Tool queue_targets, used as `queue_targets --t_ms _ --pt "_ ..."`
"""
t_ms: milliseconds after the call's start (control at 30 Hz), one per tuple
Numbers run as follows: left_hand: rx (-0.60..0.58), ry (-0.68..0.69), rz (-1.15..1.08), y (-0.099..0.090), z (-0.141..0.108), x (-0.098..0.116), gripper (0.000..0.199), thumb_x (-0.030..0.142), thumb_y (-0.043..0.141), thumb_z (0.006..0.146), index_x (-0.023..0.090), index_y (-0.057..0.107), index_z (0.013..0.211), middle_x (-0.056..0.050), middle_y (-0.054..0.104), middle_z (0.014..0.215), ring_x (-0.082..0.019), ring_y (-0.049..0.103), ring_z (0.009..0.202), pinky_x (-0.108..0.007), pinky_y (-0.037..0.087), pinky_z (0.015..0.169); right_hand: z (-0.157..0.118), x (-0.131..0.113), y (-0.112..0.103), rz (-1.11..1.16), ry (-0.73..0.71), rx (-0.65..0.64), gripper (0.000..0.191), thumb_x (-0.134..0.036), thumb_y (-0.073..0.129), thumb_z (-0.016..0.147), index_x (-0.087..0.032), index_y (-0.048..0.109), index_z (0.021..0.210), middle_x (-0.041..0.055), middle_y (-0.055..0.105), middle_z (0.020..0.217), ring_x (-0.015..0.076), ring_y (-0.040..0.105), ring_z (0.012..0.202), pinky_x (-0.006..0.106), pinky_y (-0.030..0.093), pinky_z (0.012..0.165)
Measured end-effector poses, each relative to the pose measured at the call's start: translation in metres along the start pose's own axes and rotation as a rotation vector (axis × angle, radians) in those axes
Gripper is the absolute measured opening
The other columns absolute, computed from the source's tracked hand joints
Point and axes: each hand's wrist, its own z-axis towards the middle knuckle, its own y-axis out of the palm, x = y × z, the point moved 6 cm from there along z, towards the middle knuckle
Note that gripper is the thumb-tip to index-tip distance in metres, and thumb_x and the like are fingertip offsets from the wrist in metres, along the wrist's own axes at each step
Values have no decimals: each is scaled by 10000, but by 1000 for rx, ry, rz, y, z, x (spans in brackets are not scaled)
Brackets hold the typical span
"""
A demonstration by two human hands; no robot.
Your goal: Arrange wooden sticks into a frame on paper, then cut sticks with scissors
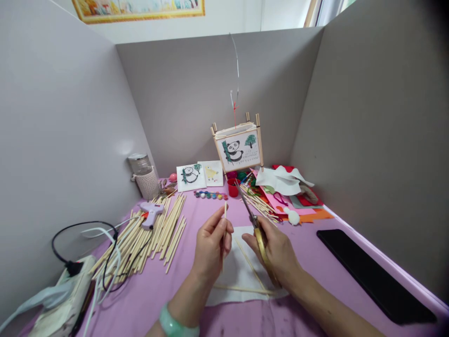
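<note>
My left hand [211, 243] pinches a thin wooden stick [225, 213] and holds it upright over a white sheet of paper [242, 274]. My right hand [275, 250] grips scissors [250, 215] with gold handles, their blades pointing up and away, just right of the stick. Two more sticks lie on the paper below my hands. A green bangle is on my left wrist.
A pile of wooden sticks [154, 234] and a glue gun [151, 211] lie at the left, near a power strip [75, 276] with cables. At the back stand a panda lantern [238, 147], painted cards, paint pots, a red cup and coloured felt. A black tablet [372, 274] lies right.
</note>
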Motion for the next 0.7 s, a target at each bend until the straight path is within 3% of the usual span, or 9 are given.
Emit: queue_targets --t_ms 100,300,700 --pt "-42 -25 -25 1 -1 -1 434 277 636 822 175 552 1235 38 553 680 0 329 354 -145 196 341 1 1 -3 -142 -83 19 365 -437 633 818 -201 523 1073 37 610 913 186 570 785 291 433 685" --pt "-93 -62 4 4 -2 0 309 263 612 834 166 586 1126 47 535 661 10 265 339 -158 152 347 1 -1 -6 -347 -241 81 502 -504 633 806 -162 517 1156 78 614 950 231 568 849 337 426 741" --pt "-122 -113 138 2 -2 0 262 292 595 836 161 609 1062 57 488 641 8 208 346 -175 116 341 -1 0 -9 -450 -255 93 474 -510 605 823 -156 561 1136 79 596 886 230 554 805 323 405 712"
